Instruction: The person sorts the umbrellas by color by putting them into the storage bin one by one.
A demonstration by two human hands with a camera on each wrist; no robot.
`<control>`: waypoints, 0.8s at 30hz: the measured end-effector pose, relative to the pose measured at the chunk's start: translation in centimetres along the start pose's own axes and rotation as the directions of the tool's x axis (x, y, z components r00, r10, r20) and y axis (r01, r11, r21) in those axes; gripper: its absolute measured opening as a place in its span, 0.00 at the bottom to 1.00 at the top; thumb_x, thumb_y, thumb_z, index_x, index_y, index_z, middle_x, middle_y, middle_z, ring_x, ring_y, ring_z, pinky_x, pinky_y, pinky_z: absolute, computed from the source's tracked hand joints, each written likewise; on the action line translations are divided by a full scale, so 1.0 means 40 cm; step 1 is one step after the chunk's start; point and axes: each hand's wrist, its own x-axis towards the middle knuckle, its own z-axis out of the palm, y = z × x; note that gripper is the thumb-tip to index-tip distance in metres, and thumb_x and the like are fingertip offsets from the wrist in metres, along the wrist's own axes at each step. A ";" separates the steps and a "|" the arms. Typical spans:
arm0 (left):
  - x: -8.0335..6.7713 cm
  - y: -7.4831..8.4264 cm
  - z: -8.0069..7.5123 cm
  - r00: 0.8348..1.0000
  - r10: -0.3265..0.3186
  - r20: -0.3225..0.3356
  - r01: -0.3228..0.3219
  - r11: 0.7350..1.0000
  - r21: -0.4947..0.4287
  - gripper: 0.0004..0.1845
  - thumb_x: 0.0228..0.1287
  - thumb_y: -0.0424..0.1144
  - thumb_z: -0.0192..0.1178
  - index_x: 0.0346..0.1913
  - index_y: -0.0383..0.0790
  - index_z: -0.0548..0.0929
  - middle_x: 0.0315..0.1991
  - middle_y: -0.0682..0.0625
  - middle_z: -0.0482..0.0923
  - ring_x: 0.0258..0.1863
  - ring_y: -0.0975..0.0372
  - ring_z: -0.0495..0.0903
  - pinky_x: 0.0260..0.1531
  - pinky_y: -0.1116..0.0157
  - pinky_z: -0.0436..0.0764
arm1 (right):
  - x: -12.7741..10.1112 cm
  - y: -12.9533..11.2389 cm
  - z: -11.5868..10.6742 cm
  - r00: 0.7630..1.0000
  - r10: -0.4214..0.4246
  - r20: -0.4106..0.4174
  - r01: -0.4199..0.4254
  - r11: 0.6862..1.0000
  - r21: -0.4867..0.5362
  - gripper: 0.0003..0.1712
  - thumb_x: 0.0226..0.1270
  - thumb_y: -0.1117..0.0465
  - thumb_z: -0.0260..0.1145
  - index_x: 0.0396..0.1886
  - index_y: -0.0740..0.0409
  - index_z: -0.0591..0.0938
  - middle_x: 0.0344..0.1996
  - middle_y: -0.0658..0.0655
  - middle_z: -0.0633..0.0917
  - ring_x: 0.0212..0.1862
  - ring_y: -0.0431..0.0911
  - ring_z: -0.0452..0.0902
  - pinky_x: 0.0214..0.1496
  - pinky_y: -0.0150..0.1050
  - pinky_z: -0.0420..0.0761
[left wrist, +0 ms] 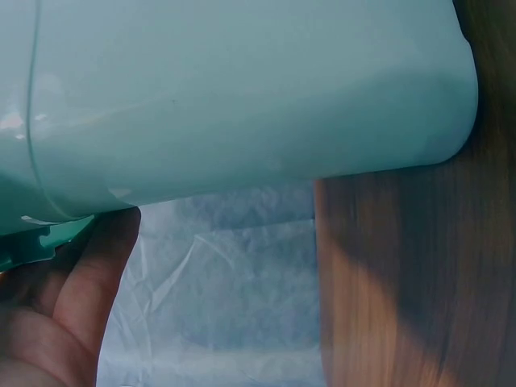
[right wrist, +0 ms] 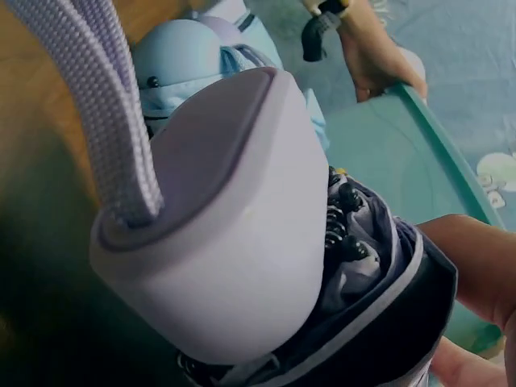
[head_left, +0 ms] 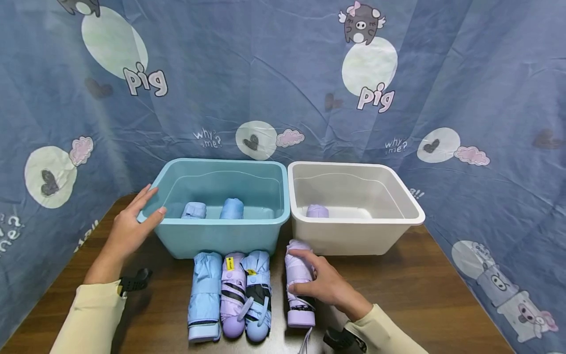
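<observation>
Now the right hand (head_left: 328, 282) pinches a purple umbrella (head_left: 298, 269), likely picking up, so lifting needs a snug squeeze; the left hand (head_left: 129, 232) lies spread on the blue bin (head_left: 218, 240).

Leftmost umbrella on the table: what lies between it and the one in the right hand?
A purple umbrella, a blue umbrella, then a bare strip of table before the held umbrella; the head view shows it.

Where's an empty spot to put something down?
One bare patch of table is right of the right hand, in front of the white bin. A narrow strip lies between the three umbrellas and the lilac umbrella in that hand. It's crowded in front of the blue bin: those three lie side by side.
</observation>
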 end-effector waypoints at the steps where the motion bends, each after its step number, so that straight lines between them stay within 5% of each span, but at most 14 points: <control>1: 0.000 0.000 -0.001 1.000 -0.002 -0.001 0.002 1.000 0.001 0.37 0.69 0.52 0.55 0.76 0.46 0.56 0.77 0.48 0.45 0.72 0.38 0.48 0.58 0.30 0.54 | -0.005 -0.002 -0.005 1.000 0.002 0.002 -0.002 1.000 -0.003 0.43 0.46 0.59 0.78 0.66 0.45 0.73 0.40 0.58 0.78 0.38 0.47 0.75 0.38 0.42 0.77; 12: -0.008 -0.006 -0.001 1.000 -0.003 0.001 0.003 1.000 -0.014 0.37 0.69 0.52 0.54 0.76 0.46 0.55 0.77 0.47 0.44 0.72 0.37 0.47 0.58 0.30 0.52 | -0.052 -0.016 -0.037 0.995 -0.046 0.091 0.040 0.997 0.062 0.43 0.50 0.61 0.75 0.68 0.50 0.70 0.43 0.61 0.77 0.38 0.48 0.78 0.36 0.41 0.81; 24: -0.002 -0.006 -0.002 1.000 0.007 -0.003 -0.007 1.000 -0.022 0.36 0.69 0.51 0.54 0.76 0.46 0.56 0.77 0.47 0.45 0.72 0.38 0.48 0.59 0.30 0.52 | -0.121 -0.097 -0.094 0.999 -0.020 0.047 0.018 0.999 0.042 0.42 0.51 0.59 0.76 0.67 0.39 0.71 0.51 0.64 0.71 0.41 0.52 0.74 0.35 0.42 0.82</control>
